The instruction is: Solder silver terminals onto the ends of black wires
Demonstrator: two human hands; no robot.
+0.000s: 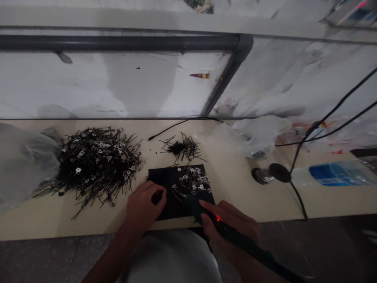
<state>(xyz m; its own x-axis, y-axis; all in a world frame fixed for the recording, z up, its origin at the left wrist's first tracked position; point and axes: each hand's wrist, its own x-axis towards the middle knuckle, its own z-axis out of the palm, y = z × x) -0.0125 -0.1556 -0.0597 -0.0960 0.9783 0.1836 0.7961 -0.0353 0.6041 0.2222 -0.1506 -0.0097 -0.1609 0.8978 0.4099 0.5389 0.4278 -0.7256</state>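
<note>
You hold a dark green pen-shaped tool (237, 237) with a glowing red light, its narrow metal tip over the middle of a flat black rectangular mat (169, 208) near the front edge of a long cream table (229, 196). A black cord runs from the tool's rear end towards you. Your right hand (232, 222), just off the mat's near right corner, is closed around the tool, thumb and fingers pressed against its handle. Your left hand (145, 202) is at the mat's left side, fingers curled and thumb brought close to the index finger; you cannot tell from this view whether anything is pinched between them.

On the mat's far right part lies a scatter of small silvery metal pieces (196, 181), just beyond the tip. Past the mat's far edge is a small tangle of thin black wires (181, 147), with a thin black cable (173, 125) behind it. Left of the mat spreads a large heap of black wires and silvery metal pieces (98, 163), and farther left sits a translucent plastic bag (26, 165).

Right of the mat, well apart, is a black spool of silvery wire (279, 173); beyond it rests a crumpled clear plastic bag (259, 133), and farther right a blue and clear plastic package (338, 173). Behind everything, a grey pipe (118, 43) crosses the stained white wall (141, 82).
</note>
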